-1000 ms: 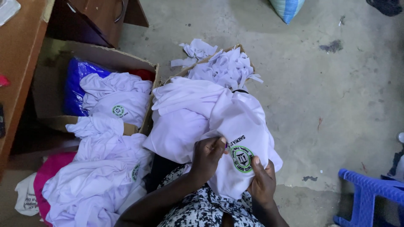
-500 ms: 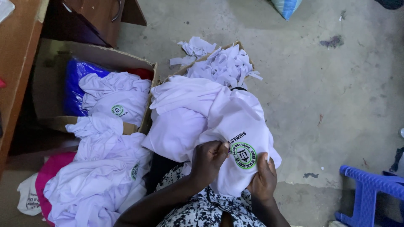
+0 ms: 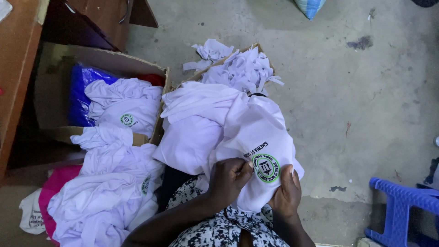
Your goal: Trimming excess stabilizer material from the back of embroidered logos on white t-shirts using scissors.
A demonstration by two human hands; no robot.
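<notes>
A white shirt (image 3: 228, 123) with a round green-and-black badge (image 3: 266, 168) lies over my lap. My left hand (image 3: 230, 179) pinches the cloth just left of the badge, fingers curled tight. My right hand (image 3: 286, 194) grips the shirt's fabric below and right of the badge, thumb on top. A small dark object shows at my left fingertips, too small to identify.
A cardboard box (image 3: 98, 59) at left holds a blue plastic bag (image 3: 82, 91) and another white badged shirt (image 3: 125, 105). More white shirts (image 3: 109, 192) pile beside a pink cloth (image 3: 55, 187). White fabric scraps (image 3: 242, 68) sit beyond. A blue plastic stool (image 3: 402, 210) stands right.
My hands have shifted slightly on the shirt, the left one pinching closer to the badge. The piles around stay as they were.
</notes>
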